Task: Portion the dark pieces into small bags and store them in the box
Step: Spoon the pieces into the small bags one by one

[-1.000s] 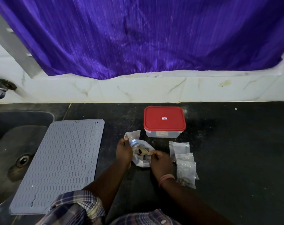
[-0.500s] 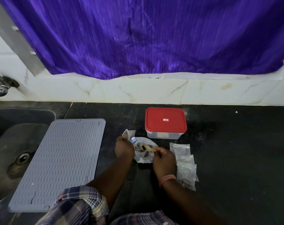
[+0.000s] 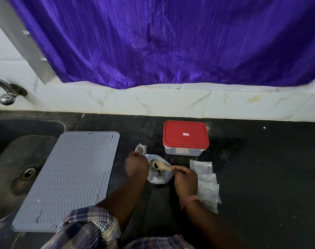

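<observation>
A clear plastic bag (image 3: pixel 159 177) with dark pieces in it lies open on the black counter between my hands. My right hand (image 3: pixel 185 177) grips a wooden spoon (image 3: pixel 161 166) whose bowl carries a few dark pieces above the bag. My left hand (image 3: pixel 136 165) pinches a small clear bag (image 3: pixel 140 149) at the larger bag's left edge. A clear box with a closed red lid (image 3: pixel 185 136) stands just behind. Several small bags (image 3: pixel 206 182) lie stacked right of my right hand, some holding dark pieces.
A grey ribbed silicone mat (image 3: pixel 70 178) lies to the left, partly over a steel sink (image 3: pixel 11 168) with a tap (image 3: pixel 6 92) above it. A white tiled ledge and a purple curtain (image 3: pixel 171 42) back the black counter (image 3: pixel 261 177).
The spoon has lifted out of the bag with dark pieces in its bowl. My left hand still holds the small bag at the same place. The camera tilted slightly.
</observation>
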The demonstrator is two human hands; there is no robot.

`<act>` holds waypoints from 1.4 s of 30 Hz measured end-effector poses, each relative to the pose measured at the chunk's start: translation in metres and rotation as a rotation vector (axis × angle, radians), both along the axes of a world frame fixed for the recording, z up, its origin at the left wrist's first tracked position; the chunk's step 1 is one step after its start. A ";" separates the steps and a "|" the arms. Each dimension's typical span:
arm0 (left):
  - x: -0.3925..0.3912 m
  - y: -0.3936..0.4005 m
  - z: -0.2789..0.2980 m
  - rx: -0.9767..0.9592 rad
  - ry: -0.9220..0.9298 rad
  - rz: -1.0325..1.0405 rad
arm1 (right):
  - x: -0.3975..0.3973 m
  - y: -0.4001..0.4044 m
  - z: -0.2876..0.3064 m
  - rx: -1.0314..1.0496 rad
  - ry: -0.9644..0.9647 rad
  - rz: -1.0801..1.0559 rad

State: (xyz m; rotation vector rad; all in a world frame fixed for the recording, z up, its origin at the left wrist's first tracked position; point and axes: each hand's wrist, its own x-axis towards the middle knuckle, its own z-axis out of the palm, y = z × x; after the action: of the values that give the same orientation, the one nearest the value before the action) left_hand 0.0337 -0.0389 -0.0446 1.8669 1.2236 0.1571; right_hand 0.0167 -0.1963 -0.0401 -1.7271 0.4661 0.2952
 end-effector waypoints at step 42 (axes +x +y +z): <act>-0.029 0.003 0.055 -0.211 -0.502 0.168 | -0.019 -0.005 -0.002 -0.312 -0.500 0.179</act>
State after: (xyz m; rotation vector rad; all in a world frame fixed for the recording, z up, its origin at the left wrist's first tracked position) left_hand 0.0048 -0.0355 0.0107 1.4255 0.9979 0.5331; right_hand -0.0024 -0.2018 -0.0424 -2.0668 -0.0126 -0.0943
